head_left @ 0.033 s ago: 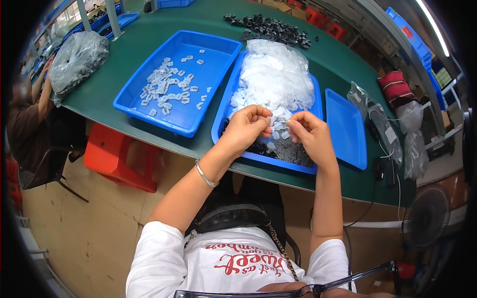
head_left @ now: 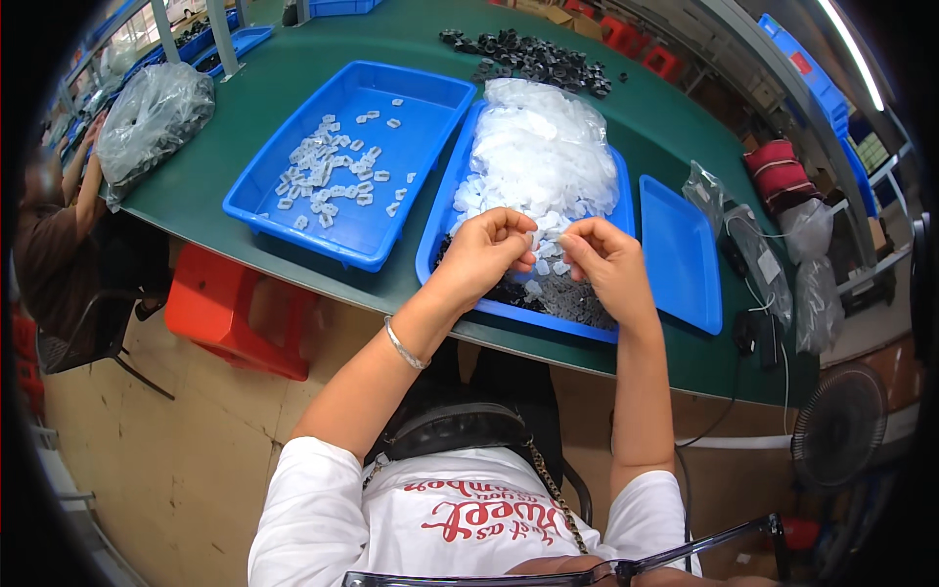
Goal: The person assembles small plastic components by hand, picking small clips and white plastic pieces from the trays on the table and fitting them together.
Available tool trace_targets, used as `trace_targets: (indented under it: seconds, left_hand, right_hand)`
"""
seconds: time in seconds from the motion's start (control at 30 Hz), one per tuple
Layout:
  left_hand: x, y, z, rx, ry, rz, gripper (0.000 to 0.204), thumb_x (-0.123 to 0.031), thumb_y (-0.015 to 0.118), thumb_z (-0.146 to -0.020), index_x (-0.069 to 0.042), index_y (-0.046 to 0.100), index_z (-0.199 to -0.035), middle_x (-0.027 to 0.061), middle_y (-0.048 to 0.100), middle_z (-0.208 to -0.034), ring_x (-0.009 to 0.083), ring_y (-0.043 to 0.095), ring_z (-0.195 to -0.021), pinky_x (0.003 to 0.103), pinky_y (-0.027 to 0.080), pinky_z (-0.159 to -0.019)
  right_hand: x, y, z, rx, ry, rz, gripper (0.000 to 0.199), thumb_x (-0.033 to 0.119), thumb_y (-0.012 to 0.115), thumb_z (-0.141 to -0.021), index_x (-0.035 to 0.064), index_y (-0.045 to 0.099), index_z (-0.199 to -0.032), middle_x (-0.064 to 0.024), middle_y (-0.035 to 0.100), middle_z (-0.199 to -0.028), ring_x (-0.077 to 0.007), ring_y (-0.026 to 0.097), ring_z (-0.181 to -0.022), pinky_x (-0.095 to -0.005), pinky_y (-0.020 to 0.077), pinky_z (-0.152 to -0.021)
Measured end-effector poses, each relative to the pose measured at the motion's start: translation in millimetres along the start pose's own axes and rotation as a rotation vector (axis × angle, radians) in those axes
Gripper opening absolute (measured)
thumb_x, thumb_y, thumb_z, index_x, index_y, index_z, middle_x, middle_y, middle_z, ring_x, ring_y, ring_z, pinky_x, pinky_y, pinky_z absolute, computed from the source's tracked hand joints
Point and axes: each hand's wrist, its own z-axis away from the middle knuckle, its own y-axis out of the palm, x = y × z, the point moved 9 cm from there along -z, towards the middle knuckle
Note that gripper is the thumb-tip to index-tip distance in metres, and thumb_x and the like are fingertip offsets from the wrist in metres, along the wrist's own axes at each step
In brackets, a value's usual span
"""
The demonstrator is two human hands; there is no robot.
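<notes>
Over the near part of a blue tray, my left hand is closed in a pinch on a small translucent plastic piece. Close to its right, my right hand is pinched too, its fingertips near that piece; whatever they hold is too small to make out. Beneath both hands, a heap of white translucent plastic pieces spills from a clear plastic bag. Small dark grey and black parts lie at the tray's near end.
Left of it, another blue tray holds scattered translucent pieces. A shallow blue tray lies to the right. Black parts are piled at the back. A stuffed plastic bag, a red stool and a co-worker are at left.
My right hand has shifted slightly left, bringing its fingertips closer to my left hand's. My left hand and the trays look unmoved.
</notes>
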Motion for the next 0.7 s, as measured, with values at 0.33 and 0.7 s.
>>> trace_targets:
  seconds: [0.33, 0.7]
  left_hand:
    - [0, 5, 1, 0.056, -0.01, 0.005, 0.02, -0.009, 0.057, -0.093, 0.002, 0.061, -0.109, 0.0063, 0.063, -0.092, 0.0102, 0.061, -0.074, 0.023, 0.053, -0.067]
    - [-2, 6, 2, 0.059, -0.004, -0.005, 0.021, -0.01, 0.056, -0.094, 0.002, 0.061, -0.111, 0.0059, 0.064, -0.092, 0.0097, 0.062, -0.072, 0.022, 0.053, -0.066]
  right_hand:
    - [-22, 13, -17, -0.015, -0.115, -0.231, 0.02, 0.007, 0.064, -0.09, -0.0018, 0.067, -0.107, -0.0038, 0.066, -0.087, -0.011, 0.061, -0.078, -0.0235, 0.0503, -0.074]
    - [-26, 12, -17, -0.044, -0.121, -0.268, 0.019, 0.001, 0.064, -0.089, -0.0046, 0.064, -0.108, -0.0098, 0.068, -0.095, -0.015, 0.067, -0.086, -0.0271, 0.0554, -0.078]
